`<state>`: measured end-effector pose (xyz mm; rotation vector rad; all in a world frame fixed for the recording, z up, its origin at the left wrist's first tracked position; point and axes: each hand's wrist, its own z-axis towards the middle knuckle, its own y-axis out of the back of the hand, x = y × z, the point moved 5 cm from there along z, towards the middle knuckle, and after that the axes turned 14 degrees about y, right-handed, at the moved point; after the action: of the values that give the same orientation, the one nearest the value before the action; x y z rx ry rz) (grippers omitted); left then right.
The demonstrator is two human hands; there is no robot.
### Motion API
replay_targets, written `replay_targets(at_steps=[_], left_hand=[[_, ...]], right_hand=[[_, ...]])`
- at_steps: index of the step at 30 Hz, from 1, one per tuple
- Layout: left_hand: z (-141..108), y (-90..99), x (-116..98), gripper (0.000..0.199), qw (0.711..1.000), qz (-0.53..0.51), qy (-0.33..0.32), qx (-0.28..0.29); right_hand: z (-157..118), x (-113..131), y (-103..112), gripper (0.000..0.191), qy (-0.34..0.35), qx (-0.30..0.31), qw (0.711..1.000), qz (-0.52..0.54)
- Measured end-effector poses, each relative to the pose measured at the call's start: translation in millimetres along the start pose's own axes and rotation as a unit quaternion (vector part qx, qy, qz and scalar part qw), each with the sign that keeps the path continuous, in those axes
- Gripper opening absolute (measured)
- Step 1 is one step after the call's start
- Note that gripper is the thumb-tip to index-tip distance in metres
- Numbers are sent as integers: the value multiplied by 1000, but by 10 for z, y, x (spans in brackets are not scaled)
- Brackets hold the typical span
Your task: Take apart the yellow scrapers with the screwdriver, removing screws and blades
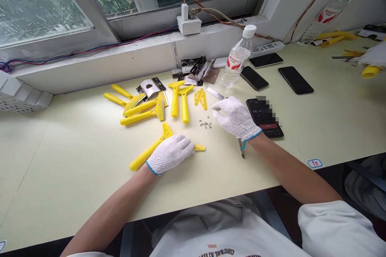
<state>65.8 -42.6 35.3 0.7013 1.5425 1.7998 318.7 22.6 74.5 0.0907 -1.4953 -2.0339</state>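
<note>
Yellow plastic scraper handle (144, 156) at 8 o'clock, under white-gloved left hand (171, 154); can't tell if clamped. White-gloved right hand (237, 118) at 3 o'clock, thumb and forefinger apart. Probably light, stiff, kinda slippery; best grabbed around the long end.

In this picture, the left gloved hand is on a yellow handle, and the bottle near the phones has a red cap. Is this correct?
Not entirely: the head view shows a white cap on that bottle. The left hand is indeed on a yellow handle.
</note>
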Motion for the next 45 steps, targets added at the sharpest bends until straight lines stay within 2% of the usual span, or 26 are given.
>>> replay_targets(at_steps=[7,10,13,16,19,24,28,33,35,39,45], left_hand=[[36,-29,-29,27,998,63,1,-17],[76,-90,-47,27,996,83,7,-27],[94,-150,-28,25,994,98,39,-17],[85,-176,2,27,993,91,67,10],[70,-145,10,25,995,74,73,7],[38,-53,26,27,996,43,75,-27],[20,7,43,28,995,37,81,-42],[22,53,26,26,995,7,93,-35],[20,55,22,26,995,0,97,-31],[8,44,34,25,995,-17,98,-26],[31,64,1,27,994,-46,97,-17]], right_hand=[[-35,262,-3,20,88,-19,992,84],[-83,373,0,21,122,-16,989,78],[-199,643,-29,25,227,1,973,40],[-393,964,-137,29,362,32,932,5],[-569,1154,-272,22,405,60,911,-39],[-732,1278,-429,20,366,118,917,-103],[-745,1288,-440,26,311,113,932,-149],[-672,1135,-422,62,195,123,964,-133],[-652,1065,-431,71,158,138,971,-115],[-615,959,-467,76,112,174,974,-94],[-528,852,-445,75,81,170,979,-83]])
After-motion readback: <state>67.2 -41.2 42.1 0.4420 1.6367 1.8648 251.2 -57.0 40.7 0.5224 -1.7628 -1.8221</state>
